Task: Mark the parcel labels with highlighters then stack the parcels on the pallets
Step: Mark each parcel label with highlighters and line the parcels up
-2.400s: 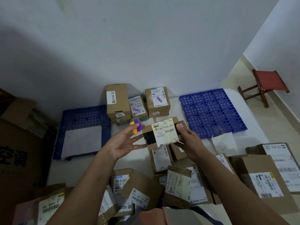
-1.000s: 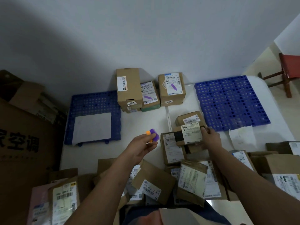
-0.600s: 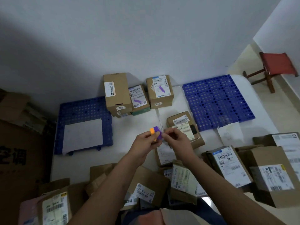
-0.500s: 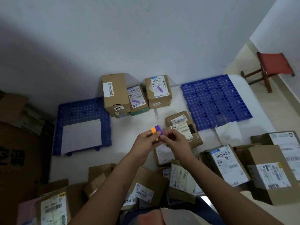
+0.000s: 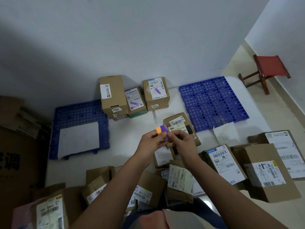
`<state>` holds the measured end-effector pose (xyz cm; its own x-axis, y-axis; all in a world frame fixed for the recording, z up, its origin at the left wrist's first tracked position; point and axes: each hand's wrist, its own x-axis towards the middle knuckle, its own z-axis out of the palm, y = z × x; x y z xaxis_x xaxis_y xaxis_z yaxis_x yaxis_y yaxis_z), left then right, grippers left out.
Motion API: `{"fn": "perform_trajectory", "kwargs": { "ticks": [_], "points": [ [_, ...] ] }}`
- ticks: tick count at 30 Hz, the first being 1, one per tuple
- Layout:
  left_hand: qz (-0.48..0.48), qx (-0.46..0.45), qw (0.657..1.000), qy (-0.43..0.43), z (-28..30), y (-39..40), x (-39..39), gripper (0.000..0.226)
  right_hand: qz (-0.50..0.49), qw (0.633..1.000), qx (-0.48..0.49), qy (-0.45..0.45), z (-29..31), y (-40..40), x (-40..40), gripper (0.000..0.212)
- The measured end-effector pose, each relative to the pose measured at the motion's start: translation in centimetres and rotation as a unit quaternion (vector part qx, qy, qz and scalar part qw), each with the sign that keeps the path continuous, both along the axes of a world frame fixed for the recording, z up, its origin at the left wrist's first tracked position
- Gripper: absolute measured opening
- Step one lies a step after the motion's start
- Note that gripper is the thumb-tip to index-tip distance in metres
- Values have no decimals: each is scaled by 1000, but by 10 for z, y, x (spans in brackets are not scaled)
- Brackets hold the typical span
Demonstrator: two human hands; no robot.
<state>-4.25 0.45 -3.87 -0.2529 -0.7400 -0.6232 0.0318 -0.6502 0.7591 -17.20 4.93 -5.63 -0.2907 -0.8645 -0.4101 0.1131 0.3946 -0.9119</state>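
Note:
My left hand [image 5: 152, 140] grips two short highlighters side by side, an orange one [image 5: 159, 130] and a purple one [image 5: 164, 131]. My right hand [image 5: 181, 140] meets them from the right, its fingertips pinching the purple highlighter. Just behind my hands lies a small brown parcel [image 5: 179, 124] with a pale yellow label and a black band. Three parcels [image 5: 134, 96] stand at the back by the wall, two with purple marks on their labels. One blue pallet [image 5: 212, 100] lies at the right and another blue pallet [image 5: 79, 114] at the left under a white sheet.
Several labelled cardboard parcels [image 5: 224, 161] crowd the white table's near and right side. A large brown carton [image 5: 18, 154] stands at the left. A red stool [image 5: 267, 68] sits on the floor at the far right. A paper slip [image 5: 225, 134] lies by the right pallet.
My right hand set the small parcel down on the table, then came over to the highlighters in my left hand and took hold of the purple one.

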Motion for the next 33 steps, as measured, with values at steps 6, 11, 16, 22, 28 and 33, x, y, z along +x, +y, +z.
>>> {"fn": "perform_trajectory", "kwargs": {
  "ticks": [6,11,16,22,28,33],
  "points": [
    [-18,-22,999,-18,1,0,-1,29,10,999,-12,47,4,-1,-3,11],
    [-21,-33,999,-36,1,-1,-3,30,29,996,-25,77,8,-2,-6,15],
    [-10,-37,998,-48,1,-3,-4,27,43,996,-18,81,10,-6,-7,18],
    [24,-14,999,-44,1,-11,-1,21,-33,998,37,49,0,-9,-28,15],
    [35,16,998,-45,-10,-15,12,15,67,955,165,237,-40,-11,-78,18],
    [16,27,997,-69,-18,-15,18,20,238,899,166,328,-50,-36,-79,29]
  ]
}}
